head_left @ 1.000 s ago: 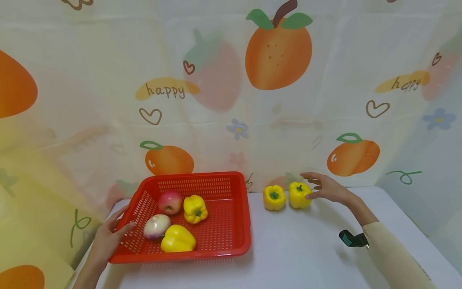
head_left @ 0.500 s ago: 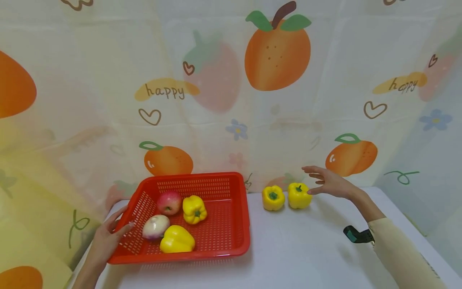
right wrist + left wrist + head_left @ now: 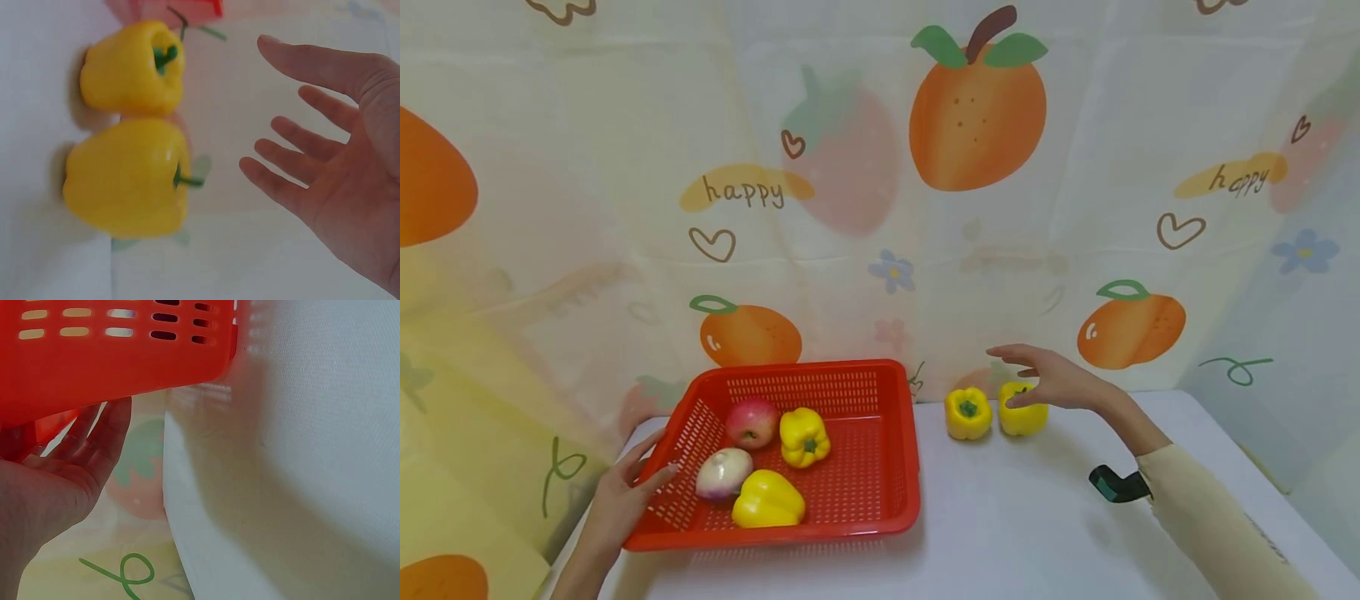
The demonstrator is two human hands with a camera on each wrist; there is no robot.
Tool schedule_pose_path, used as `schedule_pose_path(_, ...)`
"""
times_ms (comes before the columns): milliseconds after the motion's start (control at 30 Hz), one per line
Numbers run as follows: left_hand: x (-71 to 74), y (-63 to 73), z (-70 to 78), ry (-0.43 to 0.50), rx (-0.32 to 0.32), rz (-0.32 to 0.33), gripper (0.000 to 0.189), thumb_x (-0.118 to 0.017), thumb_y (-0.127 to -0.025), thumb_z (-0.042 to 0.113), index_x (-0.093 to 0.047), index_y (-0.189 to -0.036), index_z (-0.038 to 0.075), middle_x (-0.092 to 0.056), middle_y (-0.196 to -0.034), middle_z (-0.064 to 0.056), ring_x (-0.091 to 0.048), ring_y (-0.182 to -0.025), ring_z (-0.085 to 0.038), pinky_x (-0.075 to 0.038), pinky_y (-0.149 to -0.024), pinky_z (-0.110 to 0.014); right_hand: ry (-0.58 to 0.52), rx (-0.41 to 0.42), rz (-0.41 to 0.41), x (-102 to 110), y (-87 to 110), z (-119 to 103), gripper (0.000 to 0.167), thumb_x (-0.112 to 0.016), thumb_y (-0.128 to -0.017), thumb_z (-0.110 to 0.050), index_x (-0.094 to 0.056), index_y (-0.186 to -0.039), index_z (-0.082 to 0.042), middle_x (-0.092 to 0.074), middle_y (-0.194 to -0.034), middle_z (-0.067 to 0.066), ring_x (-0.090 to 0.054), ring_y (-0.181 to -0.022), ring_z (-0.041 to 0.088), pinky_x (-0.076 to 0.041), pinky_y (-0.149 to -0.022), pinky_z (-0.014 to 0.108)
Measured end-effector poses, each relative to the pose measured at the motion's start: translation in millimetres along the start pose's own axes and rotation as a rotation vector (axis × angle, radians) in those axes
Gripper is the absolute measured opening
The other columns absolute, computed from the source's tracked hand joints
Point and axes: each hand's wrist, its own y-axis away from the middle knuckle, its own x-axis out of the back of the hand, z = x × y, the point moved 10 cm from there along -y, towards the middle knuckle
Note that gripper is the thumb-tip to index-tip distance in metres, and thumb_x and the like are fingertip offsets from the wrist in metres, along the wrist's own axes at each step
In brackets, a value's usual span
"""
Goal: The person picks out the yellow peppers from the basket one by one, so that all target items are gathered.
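My left hand point(image 3: 623, 498) holds the left rim of a red plastic basket point(image 3: 842, 531), its thumb lying over the edge. In the left wrist view, fingers point(image 3: 111, 434) reach up behind the basket wall point(image 3: 112, 372). Inside lie a red apple point(image 3: 752, 422), a white and purple turnip point(image 3: 724, 473) and two yellow bell peppers, one upper point(image 3: 805, 437) and one lower point(image 3: 769, 500). My right hand point(image 3: 1051, 380) hovers with spread fingers over the right-hand yellow bell pepper point(image 3: 1030, 421), partly covering it. Another yellow bell pepper point(image 3: 967, 414) stands beside it. The right wrist view shows a gap between hand point(image 3: 350, 156) and pepper point(image 3: 122, 181).
The white table point(image 3: 1000, 525) runs up to a fruit-printed cloth point(image 3: 850, 275) hanging behind it. The basket stands at the left, the two loose peppers near the back edge. A black device point(image 3: 1120, 485) sits at my right wrist.
My right hand first drew up and right from the right-hand pepper, then moved left over it. My left hand and the basket stay in place.
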Motion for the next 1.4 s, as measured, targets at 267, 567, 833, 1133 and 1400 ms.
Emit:
schedule_pose_path(267,0.8,-1.3,-2.0,-0.002,-0.005,0.000,0.070,-0.061,-0.098,0.027,-0.024,-0.156,0.014,-0.040,-0.143,-0.033,-0.063,-0.086,-0.015,-0.057,-0.071,-0.029,0.000,0.086,-0.054,-26.7,-28.1,-45.7,0.069,-0.076,-0.083,-0.011,-0.046,-0.145,-0.008,-0.043,-0.148,0.017,-0.040,-0.133,0.045,-0.041,-0.101,0.059)
schedule_pose_path(567,0.7,-3.2,-3.4,0.000,-0.001,0.001,0.071,-0.062,-0.097,0.029,-0.025,-0.156,0.014,-0.041,-0.142,-0.034,-0.062,-0.086,-0.014,-0.057,-0.071,-0.029,0.077,0.180,-0.144,-68.4,-57.4,-88.9,0.073,-0.080,-0.081,-0.011,-0.044,-0.145,-0.007,-0.047,-0.146,0.013,-0.045,-0.130,0.033,-0.045,-0.100,0.052)
schedule_pose_path(833,1.1,-2.5,-3.2,-0.013,0.006,0.002,0.071,-0.061,-0.097,0.029,-0.024,-0.156,0.014,-0.041,-0.142,-0.033,-0.061,-0.089,-0.016,-0.056,-0.071,-0.027,0.301,0.145,-0.266,-114.0,-85.9,-111.7,0.074,-0.079,-0.082,-0.013,-0.044,-0.147,-0.018,-0.040,-0.151,0.004,-0.045,-0.131,0.023,-0.049,-0.096,0.037)
schedule_pose_path(1133,2.5,-2.7,-3.5,-0.025,-0.003,0.008,0.071,-0.062,-0.097,0.030,-0.025,-0.156,0.014,-0.041,-0.142,-0.033,-0.060,-0.090,-0.017,-0.056,-0.071,-0.026,0.576,0.240,-0.274,-150.5,-107.7,-143.2,0.073,-0.079,-0.083,-0.017,-0.044,-0.147,-0.025,-0.042,-0.149,-0.002,-0.048,-0.128,0.016,-0.050,-0.093,0.029)
schedule_pose_path(1400,1.1,-3.1,-2.3,-0.004,-0.015,0.009,0.071,-0.063,-0.097,0.029,-0.027,-0.156,0.015,-0.043,-0.142,-0.033,-0.061,-0.086,-0.013,-0.057,-0.070,-0.028,0.799,0.355,-0.314,-191.2,-127.6,-155.0,0.074,-0.076,-0.084,-0.007,-0.043,-0.148,-0.026,-0.043,-0.150,-0.005,-0.042,-0.135,0.015,-0.042,-0.105,0.032)
